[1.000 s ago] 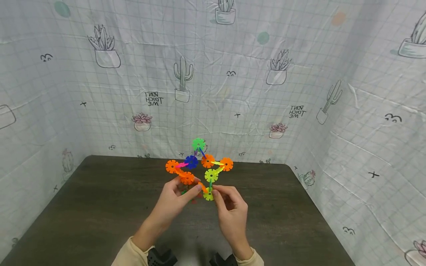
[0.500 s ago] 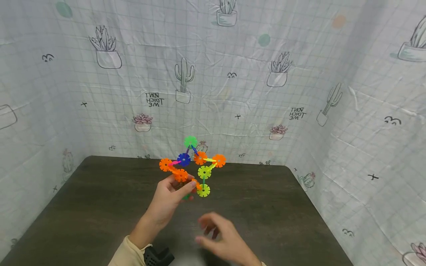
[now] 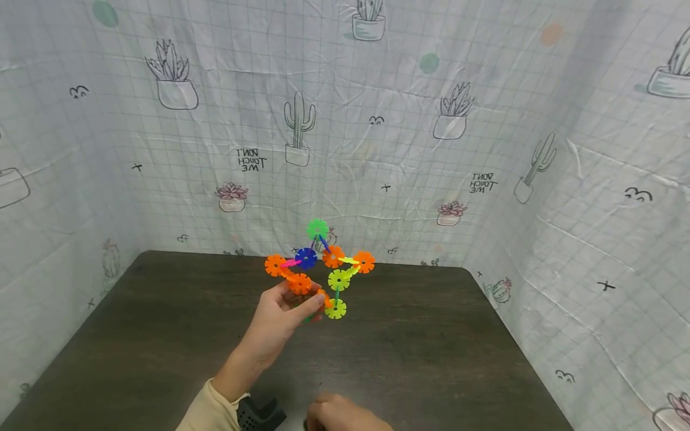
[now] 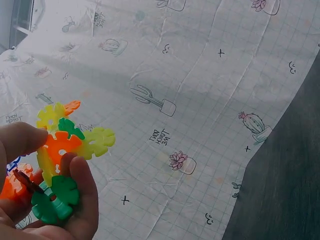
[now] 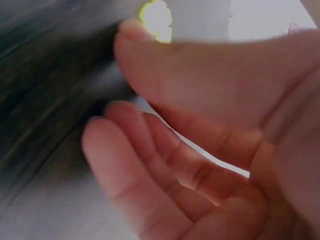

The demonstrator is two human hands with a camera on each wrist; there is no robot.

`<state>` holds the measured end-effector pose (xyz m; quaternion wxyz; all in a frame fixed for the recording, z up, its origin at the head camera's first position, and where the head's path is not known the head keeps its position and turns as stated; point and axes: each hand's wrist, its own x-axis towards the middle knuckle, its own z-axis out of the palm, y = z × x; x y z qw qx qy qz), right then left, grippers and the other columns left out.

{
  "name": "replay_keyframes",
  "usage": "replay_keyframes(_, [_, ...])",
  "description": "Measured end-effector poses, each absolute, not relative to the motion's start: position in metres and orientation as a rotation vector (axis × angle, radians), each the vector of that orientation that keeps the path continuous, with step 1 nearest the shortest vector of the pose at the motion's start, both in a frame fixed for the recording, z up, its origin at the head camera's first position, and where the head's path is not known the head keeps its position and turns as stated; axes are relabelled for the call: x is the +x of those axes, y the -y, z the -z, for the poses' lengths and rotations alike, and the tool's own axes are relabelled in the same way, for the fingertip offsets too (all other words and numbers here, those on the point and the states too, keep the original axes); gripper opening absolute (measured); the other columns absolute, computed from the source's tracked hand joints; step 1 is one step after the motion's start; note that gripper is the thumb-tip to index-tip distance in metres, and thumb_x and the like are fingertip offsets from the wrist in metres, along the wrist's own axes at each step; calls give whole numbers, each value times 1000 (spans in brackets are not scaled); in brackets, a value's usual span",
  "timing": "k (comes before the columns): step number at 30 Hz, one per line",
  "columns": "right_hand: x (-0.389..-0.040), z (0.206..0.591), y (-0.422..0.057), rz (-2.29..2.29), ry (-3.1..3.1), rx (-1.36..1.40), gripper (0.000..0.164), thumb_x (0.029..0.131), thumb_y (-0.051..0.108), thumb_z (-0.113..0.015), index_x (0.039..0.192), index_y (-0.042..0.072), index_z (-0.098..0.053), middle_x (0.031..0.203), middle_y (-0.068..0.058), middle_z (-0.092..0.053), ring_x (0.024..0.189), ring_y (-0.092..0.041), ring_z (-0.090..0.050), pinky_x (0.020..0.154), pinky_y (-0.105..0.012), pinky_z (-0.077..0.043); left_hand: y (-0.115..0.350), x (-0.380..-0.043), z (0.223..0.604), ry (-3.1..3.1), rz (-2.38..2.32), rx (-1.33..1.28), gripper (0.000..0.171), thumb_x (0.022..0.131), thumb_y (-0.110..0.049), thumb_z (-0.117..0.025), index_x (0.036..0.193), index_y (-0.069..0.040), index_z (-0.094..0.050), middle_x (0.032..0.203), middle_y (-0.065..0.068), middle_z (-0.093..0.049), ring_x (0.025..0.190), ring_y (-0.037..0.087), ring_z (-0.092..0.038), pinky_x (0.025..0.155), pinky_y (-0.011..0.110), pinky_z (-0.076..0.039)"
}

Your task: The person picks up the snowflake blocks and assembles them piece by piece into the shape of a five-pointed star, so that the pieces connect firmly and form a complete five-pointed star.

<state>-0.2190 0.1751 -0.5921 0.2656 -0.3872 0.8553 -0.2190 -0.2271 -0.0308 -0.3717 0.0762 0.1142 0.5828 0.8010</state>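
A star-like outline of joined, notched plastic building discs (image 3: 333, 257) hangs over the table, in orange, yellow, green, blue and pink. My left hand (image 3: 274, 320) holds it at the lower left side. Close up in the left wrist view, the thumb presses an orange disc (image 4: 62, 149), and the fingers curl round a dark green disc (image 4: 56, 199). My right hand (image 3: 345, 414) is low at the front, cut off by the picture's bottom edge. In the right wrist view its fingers (image 5: 112, 155) bend loosely below the thumb, with a gap between. A bright yellow notched piece (image 5: 156, 19) shows beyond the thumb.
A dark wooden table (image 3: 431, 347) lies under both hands. Pale cloth with cactus drawings (image 3: 345, 161) walls it at the back and sides. A black wrist device (image 3: 260, 413) sits at the left sleeve (image 3: 210, 410).
My right hand has let go of the yellow disc at the star's lower right and drawn back down to the front edge. The left hand keeps the star up, shifting only slightly.
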Motion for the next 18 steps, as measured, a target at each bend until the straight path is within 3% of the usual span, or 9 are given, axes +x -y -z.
replay_keyframes(6, [-209, 562, -161, 611, -2287, -1059, 14, 100, 39, -63, 113, 32, -64, 91, 23, -55, 73, 7, -53, 64, -14, -50, 30, -227, 372, -1749, -2391, 368, 33, 95, -10, -72, 120, 7, -60, 103, 5, -71, 78, 15, -70, 82, 33, -61])
replay_keyframes(9, [-210, 566, -157, 553, -2269, -1021, 10, 99, 36, -65, 108, 33, -69, 87, 21, -56, 72, 4, -54, 63, -16, -51, 29, -227, 372, -1757, -2384, 369, 33, 95, -11, -72, 120, 7, -60, 104, 6, -70, 78, 15, -70, 83, 33, -61])
replay_keyframes(12, [-223, 596, -160, 550, -2233, -1002, 8, 99, 38, -66, 105, 35, -69, 87, 22, -57, 72, 4, -55, 62, -17, -52, 29, -227, 371, -1760, -2385, 360, 34, 95, -10, -71, 121, 8, -59, 104, 6, -70, 78, 15, -70, 83, 34, -61])
replay_keyframes(18, [-221, 582, -161, 756, -2161, -883, 6, 98, 31, -68, 94, 31, -64, 79, 21, -57, 65, 4, -54, 57, -18, -50, 29, -226, 369, -1761, -2388, 347, 34, 95, -9, -71, 121, 9, -59, 102, 6, -71, 77, 15, -70, 84, 34, -61])
